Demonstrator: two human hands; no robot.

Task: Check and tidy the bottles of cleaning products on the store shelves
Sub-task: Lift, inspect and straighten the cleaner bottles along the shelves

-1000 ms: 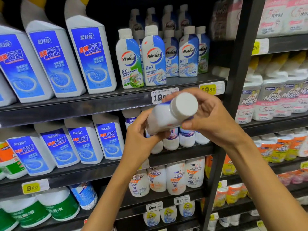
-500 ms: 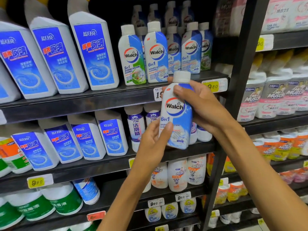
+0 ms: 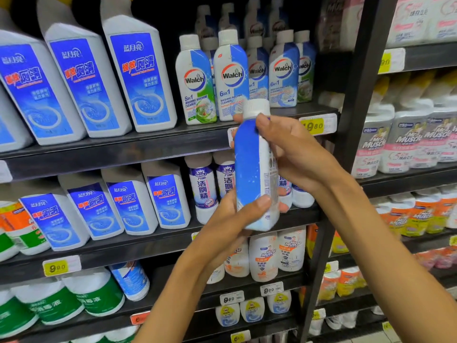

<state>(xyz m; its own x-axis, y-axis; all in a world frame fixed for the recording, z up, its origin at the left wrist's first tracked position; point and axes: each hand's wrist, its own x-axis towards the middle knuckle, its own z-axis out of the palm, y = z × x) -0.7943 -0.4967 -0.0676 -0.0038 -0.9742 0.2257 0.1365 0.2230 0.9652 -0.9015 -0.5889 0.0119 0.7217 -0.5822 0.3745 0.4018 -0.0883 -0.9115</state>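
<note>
I hold a blue-and-white Walch bottle (image 3: 251, 169) with a white cap upright in front of the shelves, its side turned to me. My left hand (image 3: 230, 219) grips its lower part, thumb across the front. My right hand (image 3: 294, 154) wraps its upper part from the right, fingers near the neck. More Walch bottles (image 3: 231, 75) stand in rows on the upper shelf (image 3: 148, 147) just behind the held one, with a gap at the front row.
Large blue-labelled toilet cleaner bottles (image 3: 138, 78) fill the left of the upper two shelves. Wanli bottles (image 3: 202, 189) stand behind my hands. A black upright post (image 3: 356, 100) divides off the right bay of Mr Muscle bottles (image 3: 373, 142). Yellow price tags (image 3: 317, 125) line shelf edges.
The bottle went from tilted with its cap toward me to upright, then turned so its front label faces away. Both hands kept hold of it.
</note>
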